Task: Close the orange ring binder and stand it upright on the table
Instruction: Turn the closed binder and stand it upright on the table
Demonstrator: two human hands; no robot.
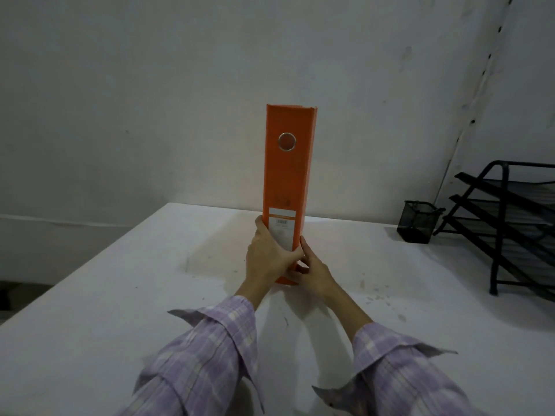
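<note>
The orange ring binder (287,175) is closed and stands upright on the white table (120,295), its spine facing me with a metal finger ring near the top and a white label low down. My left hand (267,259) wraps the lower spine from the left, thumb across the label. From the right, my right hand (312,270) presses against the binder's lower edge, fingers on its side. Both hands hide the binder's bottom part.
A black mesh pen cup (419,221) stands at the back right of the table. Beside it at the far right is a black wire letter tray rack (510,223). A pale wall rises right behind the table.
</note>
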